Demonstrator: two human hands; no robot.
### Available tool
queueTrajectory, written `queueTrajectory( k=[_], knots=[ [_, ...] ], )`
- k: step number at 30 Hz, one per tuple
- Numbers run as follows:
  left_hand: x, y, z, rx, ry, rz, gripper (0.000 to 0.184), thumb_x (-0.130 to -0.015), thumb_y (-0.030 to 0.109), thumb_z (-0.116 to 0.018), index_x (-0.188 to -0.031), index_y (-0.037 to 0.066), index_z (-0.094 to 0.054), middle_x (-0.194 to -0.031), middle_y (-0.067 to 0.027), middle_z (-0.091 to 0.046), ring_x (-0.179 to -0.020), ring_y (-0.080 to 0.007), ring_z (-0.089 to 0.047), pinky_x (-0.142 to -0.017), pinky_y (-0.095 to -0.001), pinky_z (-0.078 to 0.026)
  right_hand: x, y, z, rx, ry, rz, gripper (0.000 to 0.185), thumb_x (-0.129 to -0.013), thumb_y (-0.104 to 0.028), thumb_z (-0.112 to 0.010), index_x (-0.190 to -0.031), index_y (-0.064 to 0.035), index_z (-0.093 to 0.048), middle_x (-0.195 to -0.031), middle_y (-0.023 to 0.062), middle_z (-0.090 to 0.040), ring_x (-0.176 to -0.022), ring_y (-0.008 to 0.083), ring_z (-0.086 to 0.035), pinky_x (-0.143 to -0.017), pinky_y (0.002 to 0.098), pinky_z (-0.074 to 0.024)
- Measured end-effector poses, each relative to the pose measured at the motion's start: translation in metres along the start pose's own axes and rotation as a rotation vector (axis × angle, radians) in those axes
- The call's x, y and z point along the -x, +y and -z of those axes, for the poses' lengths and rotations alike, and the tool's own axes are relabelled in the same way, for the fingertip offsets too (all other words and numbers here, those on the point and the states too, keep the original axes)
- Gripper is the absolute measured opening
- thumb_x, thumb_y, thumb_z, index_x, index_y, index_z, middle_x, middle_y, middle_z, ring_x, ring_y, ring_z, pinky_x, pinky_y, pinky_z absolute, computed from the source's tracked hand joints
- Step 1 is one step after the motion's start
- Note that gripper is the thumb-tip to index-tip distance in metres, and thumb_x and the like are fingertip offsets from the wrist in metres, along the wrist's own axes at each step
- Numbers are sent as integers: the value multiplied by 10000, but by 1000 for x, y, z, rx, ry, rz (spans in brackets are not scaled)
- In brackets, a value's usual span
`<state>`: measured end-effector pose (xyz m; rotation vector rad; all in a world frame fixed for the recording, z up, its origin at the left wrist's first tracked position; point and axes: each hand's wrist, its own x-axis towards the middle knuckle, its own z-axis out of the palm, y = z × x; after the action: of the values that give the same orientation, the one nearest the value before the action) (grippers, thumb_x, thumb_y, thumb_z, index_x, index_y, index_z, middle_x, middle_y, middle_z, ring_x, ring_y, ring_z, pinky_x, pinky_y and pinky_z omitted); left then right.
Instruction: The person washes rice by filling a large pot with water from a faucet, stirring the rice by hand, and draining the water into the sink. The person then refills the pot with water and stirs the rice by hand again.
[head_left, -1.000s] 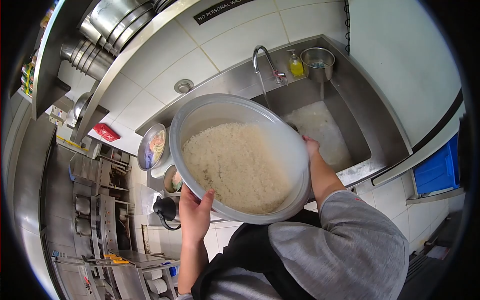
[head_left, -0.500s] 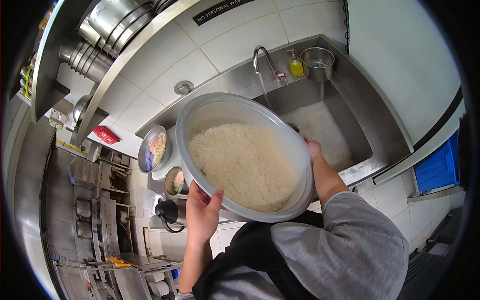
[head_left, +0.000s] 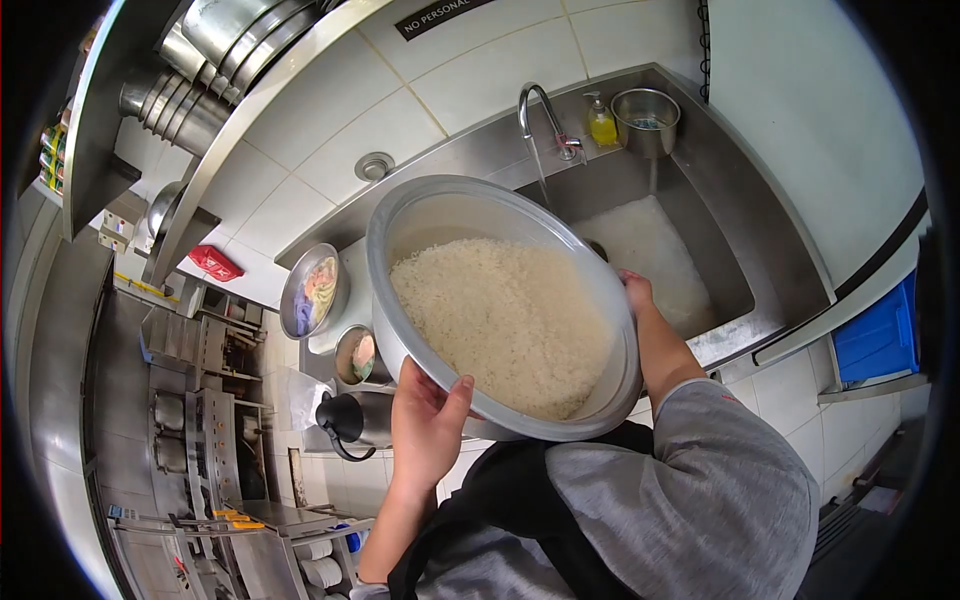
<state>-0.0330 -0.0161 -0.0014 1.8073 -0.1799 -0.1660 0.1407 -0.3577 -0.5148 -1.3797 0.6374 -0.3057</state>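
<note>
A large grey metal pot (head_left: 400,340) is held up in both hands, tilted toward the sink on the right. White rice (head_left: 490,320) covers its inside, with cloudy water gathered along the right side. My left hand (head_left: 430,410) grips the near left rim, thumb over the edge and fingers underneath. At the right rim, my right hand (head_left: 637,292) is closed round the edge, its fingers partly hidden. Beyond the pot, water runs from the curved faucet (head_left: 535,100) into the steel sink (head_left: 735,265), where whitish water lies on the bottom.
A yellow soap bottle (head_left: 601,122) and a steel pot (head_left: 647,122) stand on the sink's back ledge. To the left are a bowl of colourful cloths or food (head_left: 316,293), a smaller bowl (head_left: 358,355) and a black-topped jug (head_left: 355,420). Stacked steel pots (head_left: 245,45) sit on the shelf above.
The view has shifted slightly, so the surroundings appear a little further right or lower. The pot remains tilted in both hands, with its rice and cloudy water much as before.
</note>
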Motion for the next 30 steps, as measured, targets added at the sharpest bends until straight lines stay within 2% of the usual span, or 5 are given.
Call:
queueTrajectory(
  k=[4, 15, 20, 22, 30],
  knots=[
    [0, -3, 3, 17, -6, -19, 282, -922, 2, -544, -1185, -15, -443, -963, -66, -601, -781, -117, -619, -654, -269, -560, 11, -16, -7, -217, -22, -128, 277, -894, 5, -435, -1004, 50, -684, -949, 67, -700, -879, 145, -628, -848, 248, -482],
    [-5, -30, 36, 74, -53, -51, 295, -916, -38, -541, -1192, -18, -439, -1057, -91, -603, -855, -129, -628, -638, -253, -557, 31, -51, -1, -26, -48, -44, 294, -931, -46, -455, -1130, 14, -662, -1100, 111, -684, -972, 182, -636, -889, 298, -490],
    [-6, -96, 113, 287, 163, 156, 384, -893, -15, -542, -1266, -16, -451, -1142, -97, -603, -1018, -171, -594, -902, -311, -463, 113, -139, -4, -356, -145, 14, 308, -961, -153, -481, -1168, 18, -631, -1108, 121, -673, -979, 208, -636, -891, 307, -497],
    [-11, -144, 136, 287, 210, 148, 384, -888, -9, -542, -1262, -16, -456, -1159, -110, -601, -1036, -184, -592, -914, -320, -460, 175, -203, -14, -792, -294, -479, 360, -970, -229, -493, -1219, 13, -588, -1114, 119, -660, -1002, 224, -633, -896, 329, -500],
    [-98, -229, 149, 132, 253, 237, 361, -884, 45, -553, -1231, -20, -474, -1169, -140, -602, -1040, -205, -595, -900, -324, -467, 116, -241, -58, -616, -164, -132, 424, -944, -231, -585, -1286, 12, -528, -1141, 126, -644, -1019, 218, -631, -880, 341, -505]
  ],
)
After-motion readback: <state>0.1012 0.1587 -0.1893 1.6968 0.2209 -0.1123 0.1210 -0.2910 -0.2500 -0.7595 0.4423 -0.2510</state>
